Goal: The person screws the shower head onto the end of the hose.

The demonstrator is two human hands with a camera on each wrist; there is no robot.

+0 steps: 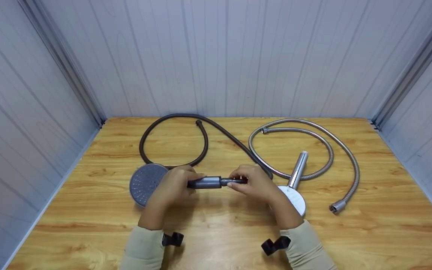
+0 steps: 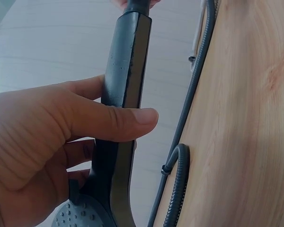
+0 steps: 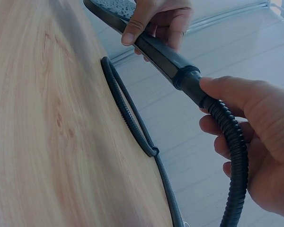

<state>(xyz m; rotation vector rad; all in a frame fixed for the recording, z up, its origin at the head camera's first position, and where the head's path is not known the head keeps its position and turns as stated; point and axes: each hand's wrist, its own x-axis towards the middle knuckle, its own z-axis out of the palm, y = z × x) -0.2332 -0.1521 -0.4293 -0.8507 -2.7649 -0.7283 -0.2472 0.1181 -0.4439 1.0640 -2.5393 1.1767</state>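
My left hand (image 1: 176, 183) grips the handle of a dark grey shower head (image 1: 146, 184), thumb across the handle in the left wrist view. Its round spray face points up on the left in the head view. With thumb and fingers my right hand (image 1: 255, 182) pinches the end fitting of a black shower hose (image 3: 234, 151). This end fitting (image 3: 195, 91) meets the bottom of the handle (image 2: 120, 61), in line with it. From the right hand the hose bends down and runs back over the table.
On the right lies a chrome shower head (image 1: 294, 200), partly behind the right forearm. A coiled chrome hose (image 1: 355, 168) lies behind it, one end toward the front. The black hose's free end (image 1: 198, 123) rests at the back left. White panel walls (image 1: 216, 56) enclose the wooden table (image 1: 219, 240).
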